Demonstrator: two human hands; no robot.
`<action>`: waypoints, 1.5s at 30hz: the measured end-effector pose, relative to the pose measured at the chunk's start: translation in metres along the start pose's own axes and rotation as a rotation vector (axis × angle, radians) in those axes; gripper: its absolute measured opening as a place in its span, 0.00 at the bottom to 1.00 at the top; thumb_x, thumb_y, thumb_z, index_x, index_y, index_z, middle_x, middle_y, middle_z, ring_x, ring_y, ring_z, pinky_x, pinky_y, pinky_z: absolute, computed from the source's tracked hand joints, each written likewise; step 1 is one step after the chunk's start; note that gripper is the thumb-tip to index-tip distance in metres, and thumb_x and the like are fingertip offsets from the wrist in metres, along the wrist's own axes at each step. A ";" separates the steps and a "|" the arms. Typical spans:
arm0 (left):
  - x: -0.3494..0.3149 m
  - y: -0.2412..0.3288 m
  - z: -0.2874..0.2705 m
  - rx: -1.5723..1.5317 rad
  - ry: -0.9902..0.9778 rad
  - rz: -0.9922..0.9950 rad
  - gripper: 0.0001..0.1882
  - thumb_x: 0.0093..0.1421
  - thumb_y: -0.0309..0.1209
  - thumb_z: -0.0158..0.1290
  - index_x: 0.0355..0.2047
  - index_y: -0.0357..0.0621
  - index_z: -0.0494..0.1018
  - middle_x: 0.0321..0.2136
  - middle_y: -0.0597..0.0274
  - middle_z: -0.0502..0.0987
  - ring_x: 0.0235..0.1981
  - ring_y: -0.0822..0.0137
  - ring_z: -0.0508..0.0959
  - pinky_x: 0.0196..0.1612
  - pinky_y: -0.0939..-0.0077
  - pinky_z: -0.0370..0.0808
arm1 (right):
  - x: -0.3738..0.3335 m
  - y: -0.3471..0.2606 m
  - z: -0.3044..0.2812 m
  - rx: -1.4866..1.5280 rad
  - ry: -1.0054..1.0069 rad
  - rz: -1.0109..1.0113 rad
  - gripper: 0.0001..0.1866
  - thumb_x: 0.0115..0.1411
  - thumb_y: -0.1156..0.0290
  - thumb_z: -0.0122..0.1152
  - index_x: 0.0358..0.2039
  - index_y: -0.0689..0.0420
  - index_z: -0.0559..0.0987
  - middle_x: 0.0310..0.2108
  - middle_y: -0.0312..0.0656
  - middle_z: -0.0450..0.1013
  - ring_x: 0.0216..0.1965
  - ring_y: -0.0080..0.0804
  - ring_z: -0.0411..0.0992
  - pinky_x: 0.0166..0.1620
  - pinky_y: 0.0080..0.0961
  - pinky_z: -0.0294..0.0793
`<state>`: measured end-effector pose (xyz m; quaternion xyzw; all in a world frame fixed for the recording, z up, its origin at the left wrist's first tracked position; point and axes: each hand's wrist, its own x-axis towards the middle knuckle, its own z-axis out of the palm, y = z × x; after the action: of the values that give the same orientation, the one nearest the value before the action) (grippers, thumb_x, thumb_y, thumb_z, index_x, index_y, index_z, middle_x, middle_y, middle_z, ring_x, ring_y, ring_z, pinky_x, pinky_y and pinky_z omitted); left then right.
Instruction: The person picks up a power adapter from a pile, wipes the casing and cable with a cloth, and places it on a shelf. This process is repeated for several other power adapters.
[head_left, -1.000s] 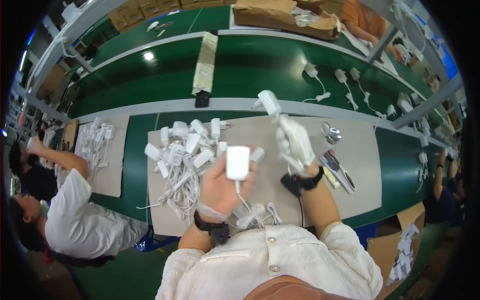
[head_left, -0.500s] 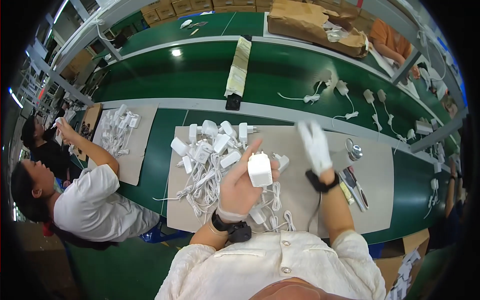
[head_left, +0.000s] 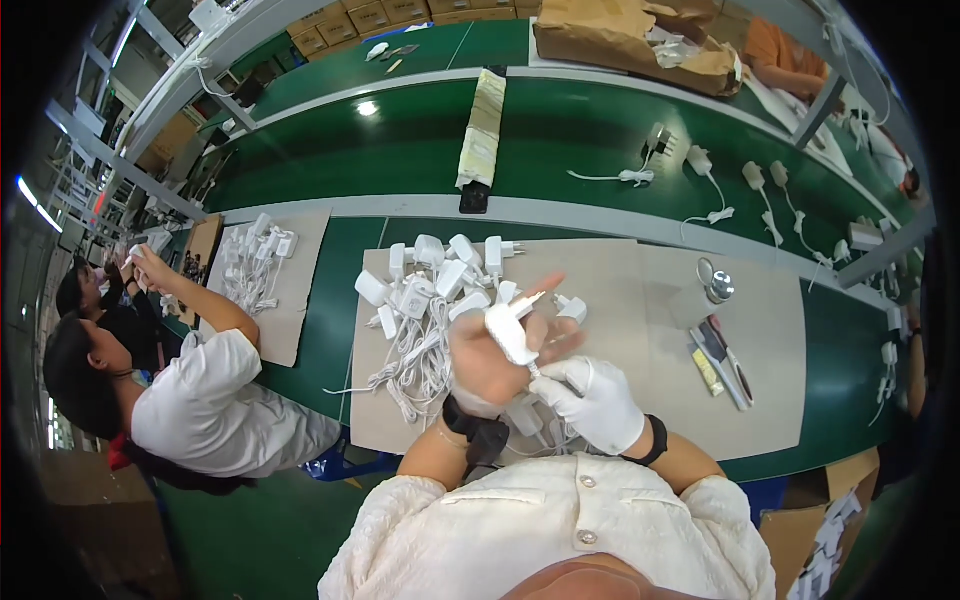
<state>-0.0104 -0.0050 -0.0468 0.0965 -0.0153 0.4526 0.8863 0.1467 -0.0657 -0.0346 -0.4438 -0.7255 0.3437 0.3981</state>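
Note:
My bare left hand [head_left: 480, 360] holds a white power adapter [head_left: 511, 336] against its palm and fingers, with the index finger stretched out. The adapter is tilted, its plug end up and its cable end down. My right hand [head_left: 594, 404], in a white glove, pinches the cable where it leaves the adapter. Behind and left of my left hand lies a pile of white adapters [head_left: 418, 297] with bundled cables [head_left: 412, 362]. Another adapter [head_left: 571, 308] lies just beyond my left fingers. More adapters and cable under my hands are partly hidden.
On the beige mat [head_left: 760, 400] to the right lie a clear container with a metal lid [head_left: 718, 287], pen-like tools [head_left: 728, 365] and a yellow strip [head_left: 706, 371]. Adapters [head_left: 699, 160] lie on the green belt [head_left: 380, 150] ahead. A co-worker [head_left: 230, 400] sits at left. An open carton [head_left: 830, 530] stands lower right.
My right hand has come down and left from over the mat onto the cable. My left hand has turned the adapter onto its side. The whole view has shifted slightly.

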 end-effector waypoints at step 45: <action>0.038 -0.022 -0.050 2.277 0.258 0.049 0.23 0.57 0.41 0.54 0.48 0.41 0.70 0.38 0.47 0.75 0.40 0.52 0.76 0.43 0.61 0.72 | 0.211 0.219 -0.077 -0.056 0.683 0.388 0.15 0.64 0.64 0.47 0.38 0.62 0.76 0.40 0.55 0.73 0.41 0.52 0.71 0.44 0.41 0.69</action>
<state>0.0267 0.0215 -0.0953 0.7953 0.4925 0.2276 0.2704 0.2350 0.2198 -0.1296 -0.6722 -0.4629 0.2252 0.5321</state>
